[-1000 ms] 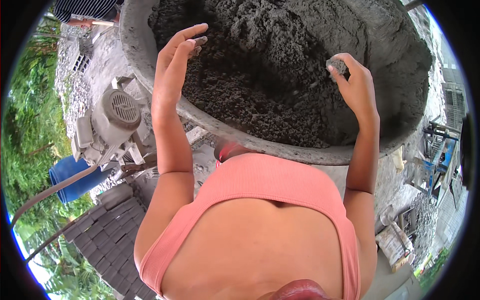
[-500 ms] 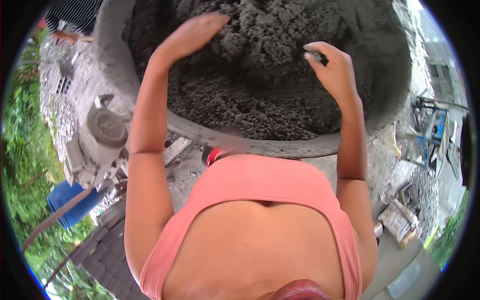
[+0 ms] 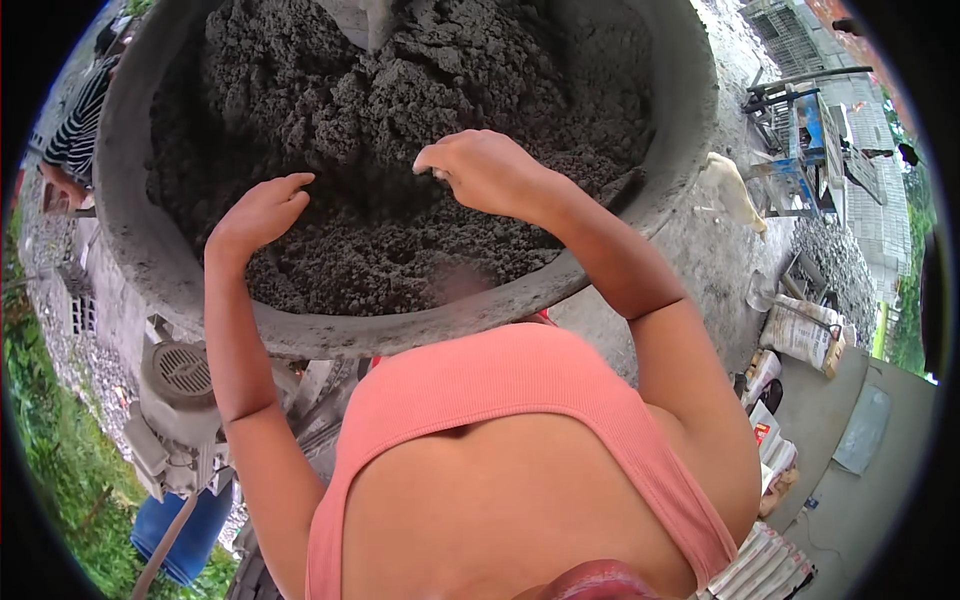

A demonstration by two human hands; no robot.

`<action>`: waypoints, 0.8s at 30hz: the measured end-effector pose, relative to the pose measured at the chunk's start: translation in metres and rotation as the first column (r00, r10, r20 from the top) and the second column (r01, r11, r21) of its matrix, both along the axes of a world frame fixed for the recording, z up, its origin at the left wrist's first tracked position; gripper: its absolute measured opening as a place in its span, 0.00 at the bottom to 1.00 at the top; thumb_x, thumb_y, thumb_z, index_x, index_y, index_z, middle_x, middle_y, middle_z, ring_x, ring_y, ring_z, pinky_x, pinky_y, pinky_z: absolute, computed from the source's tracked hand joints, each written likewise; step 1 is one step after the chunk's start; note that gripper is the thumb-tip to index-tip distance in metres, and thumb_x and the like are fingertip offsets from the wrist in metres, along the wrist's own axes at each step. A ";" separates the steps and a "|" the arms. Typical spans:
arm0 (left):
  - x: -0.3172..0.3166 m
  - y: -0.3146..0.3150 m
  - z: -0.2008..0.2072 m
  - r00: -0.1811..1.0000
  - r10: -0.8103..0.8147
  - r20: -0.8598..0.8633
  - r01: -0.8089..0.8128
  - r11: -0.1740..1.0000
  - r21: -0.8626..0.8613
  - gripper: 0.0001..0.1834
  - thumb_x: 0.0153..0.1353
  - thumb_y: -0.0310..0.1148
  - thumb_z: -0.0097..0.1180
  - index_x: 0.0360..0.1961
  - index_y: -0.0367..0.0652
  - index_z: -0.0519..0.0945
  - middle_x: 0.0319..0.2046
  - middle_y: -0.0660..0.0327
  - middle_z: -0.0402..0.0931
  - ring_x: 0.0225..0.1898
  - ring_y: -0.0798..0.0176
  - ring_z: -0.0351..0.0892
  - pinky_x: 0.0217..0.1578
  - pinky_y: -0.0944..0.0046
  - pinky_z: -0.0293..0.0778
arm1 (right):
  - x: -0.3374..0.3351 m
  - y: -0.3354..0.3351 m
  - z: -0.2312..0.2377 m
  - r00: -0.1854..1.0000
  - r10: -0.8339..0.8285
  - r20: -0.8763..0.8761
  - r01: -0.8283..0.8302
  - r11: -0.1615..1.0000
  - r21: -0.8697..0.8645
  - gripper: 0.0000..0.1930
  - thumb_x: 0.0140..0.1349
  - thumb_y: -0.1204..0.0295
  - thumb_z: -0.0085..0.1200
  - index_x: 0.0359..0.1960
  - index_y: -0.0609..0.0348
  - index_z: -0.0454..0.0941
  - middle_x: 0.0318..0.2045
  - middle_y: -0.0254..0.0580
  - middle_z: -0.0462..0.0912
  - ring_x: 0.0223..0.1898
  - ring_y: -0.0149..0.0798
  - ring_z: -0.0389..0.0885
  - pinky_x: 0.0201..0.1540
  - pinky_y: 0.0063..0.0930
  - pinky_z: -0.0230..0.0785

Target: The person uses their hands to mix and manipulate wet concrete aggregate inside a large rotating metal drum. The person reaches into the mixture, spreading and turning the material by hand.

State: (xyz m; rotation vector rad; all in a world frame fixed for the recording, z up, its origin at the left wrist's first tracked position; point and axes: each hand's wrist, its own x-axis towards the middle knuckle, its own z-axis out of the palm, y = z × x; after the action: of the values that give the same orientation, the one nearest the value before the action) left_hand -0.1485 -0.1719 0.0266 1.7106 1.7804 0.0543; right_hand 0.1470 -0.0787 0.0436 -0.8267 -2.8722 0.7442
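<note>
Blade [image 3: 376,22], if turning, could strike the left hand [image 3: 258,214], half-open and seemingly empty, or the right hand [image 3: 492,172], loosely curled (contents hidden), both over the mortar [image 3: 350,110].

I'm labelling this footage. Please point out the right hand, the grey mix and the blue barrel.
Right hand [image 3: 490,173], head view: back of the hand.
Grey mix [image 3: 385,110], head view: its lumpy heap.
Blue barrel [image 3: 200,532], head view: its side.
</note>
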 end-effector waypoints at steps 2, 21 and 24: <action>-0.002 0.001 0.000 0.997 0.030 -0.064 -0.032 0.999 -0.028 0.25 0.64 0.34 0.41 0.61 0.38 0.70 0.59 0.50 0.72 0.61 0.50 0.68 0.62 0.58 0.62 | -0.001 0.001 0.008 0.998 0.020 0.052 -0.019 1.000 -0.020 0.10 0.56 0.78 0.53 0.39 0.57 0.81 0.41 0.46 0.83 0.46 0.50 0.80 0.46 0.40 0.73; 0.005 0.005 0.003 0.998 0.041 0.051 -0.040 0.999 -0.020 0.22 0.63 0.34 0.44 0.57 0.38 0.74 0.52 0.46 0.76 0.56 0.47 0.74 0.56 0.58 0.67 | 0.008 0.010 -0.018 0.970 0.106 -0.221 -0.085 0.991 0.101 0.02 0.47 0.75 0.57 0.23 0.54 0.81 0.36 0.41 0.76 0.43 0.48 0.73 0.43 0.39 0.69; 0.004 0.004 0.004 0.998 0.021 0.053 -0.021 1.000 -0.005 0.22 0.63 0.34 0.44 0.57 0.38 0.74 0.52 0.45 0.76 0.56 0.47 0.73 0.56 0.58 0.67 | 0.006 0.002 -0.019 0.982 0.054 -0.183 -0.006 0.968 0.250 0.07 0.54 0.68 0.58 0.28 0.56 0.85 0.37 0.43 0.78 0.47 0.48 0.74 0.46 0.40 0.69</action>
State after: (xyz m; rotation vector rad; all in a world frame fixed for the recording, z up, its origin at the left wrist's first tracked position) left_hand -0.1448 -0.1678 0.0302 1.6725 1.7585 0.1036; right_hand 0.1532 -0.0764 0.0248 -0.6445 -2.7367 0.4249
